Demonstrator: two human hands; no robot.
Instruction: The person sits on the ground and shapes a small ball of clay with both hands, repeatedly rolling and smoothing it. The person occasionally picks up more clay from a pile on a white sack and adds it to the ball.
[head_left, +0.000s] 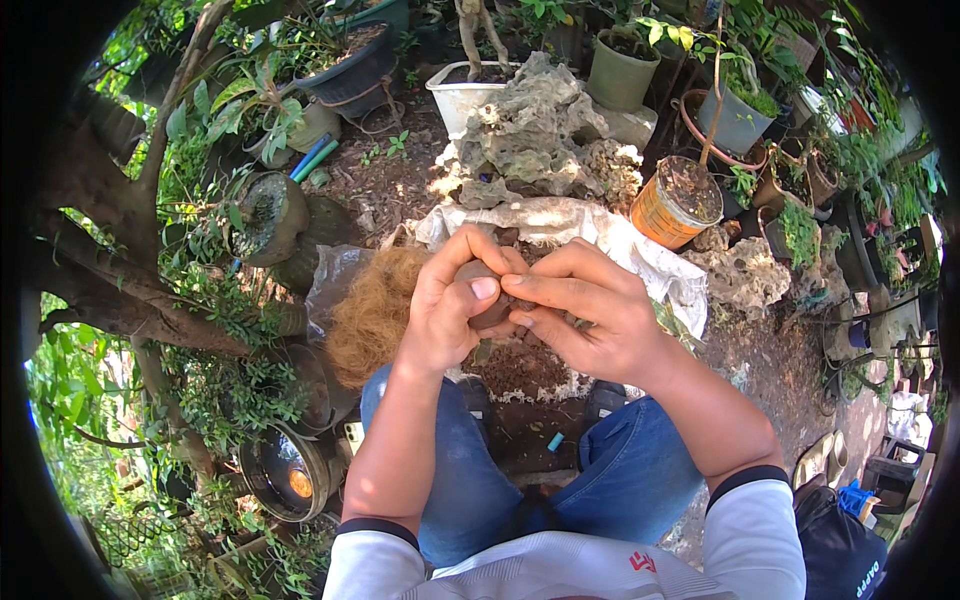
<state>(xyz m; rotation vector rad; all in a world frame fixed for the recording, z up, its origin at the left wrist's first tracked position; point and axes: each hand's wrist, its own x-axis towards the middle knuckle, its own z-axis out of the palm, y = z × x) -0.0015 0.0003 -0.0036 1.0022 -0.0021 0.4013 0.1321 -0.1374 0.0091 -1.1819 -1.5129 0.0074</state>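
Before me, my left hand (440, 308) is wrapped round a small grey-brown rounded piece (491, 316), its thumb pressed on the side. From the right, my right hand (600, 312) meets it with fingertips pinched together at the piece's edge. Dark crumbs show between the fingers, but what the right fingertips hold is too small to make out. Below both hands lies loose brown soil (520, 372) on a spread white sack (610, 232). A heap of tan coconut fibre (372, 312) sits just left of my left hand.
Rough porous rocks (545, 115) stand beyond the sack, with an orange bucket (678, 205) of soil to their right. A white pot (462, 105) is behind. Tree branches (150, 300) and a round dark basin (285, 475) line the left. A black bag (840, 535) lies lower right.
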